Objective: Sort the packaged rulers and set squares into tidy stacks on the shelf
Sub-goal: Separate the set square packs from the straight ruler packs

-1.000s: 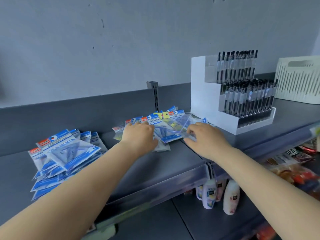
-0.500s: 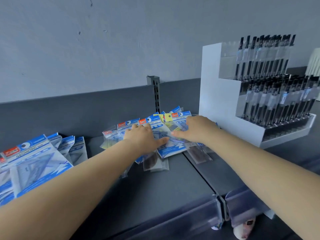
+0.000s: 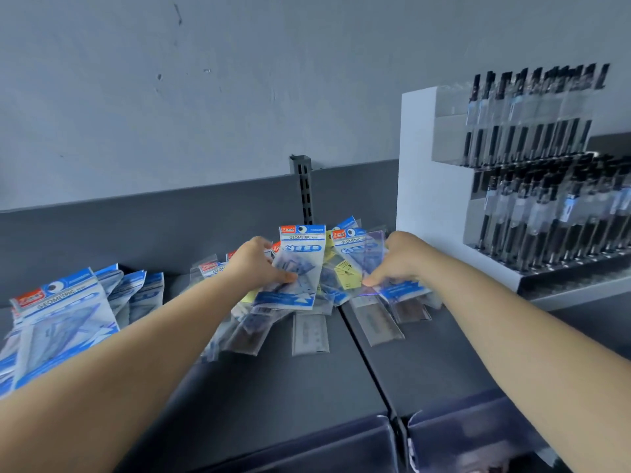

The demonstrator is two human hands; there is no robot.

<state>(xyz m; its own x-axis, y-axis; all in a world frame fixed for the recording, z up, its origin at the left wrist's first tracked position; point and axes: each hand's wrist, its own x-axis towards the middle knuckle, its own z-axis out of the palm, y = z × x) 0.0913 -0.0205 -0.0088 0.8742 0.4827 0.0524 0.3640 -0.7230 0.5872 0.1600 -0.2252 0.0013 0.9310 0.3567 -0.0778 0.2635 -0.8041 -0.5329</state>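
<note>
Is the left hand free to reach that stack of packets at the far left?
Probably not yet. The left hand is holding a set-square packet from the middle pile, so it's occupied. Nothing stands between it and the left stack, though.

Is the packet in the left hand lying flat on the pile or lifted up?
Lifted: the left hand pinches the packet, whose top stands tilted above the pile.

Left hand [image 3: 254,264]: my own, bare, without glove, ring or watch.
Right hand [image 3: 399,261]: likewise bare and unadorned.
Forearms: both mine, uncovered along all their visible length; no sleeve or cuff enters the view.
Markings: none discernible.
</note>
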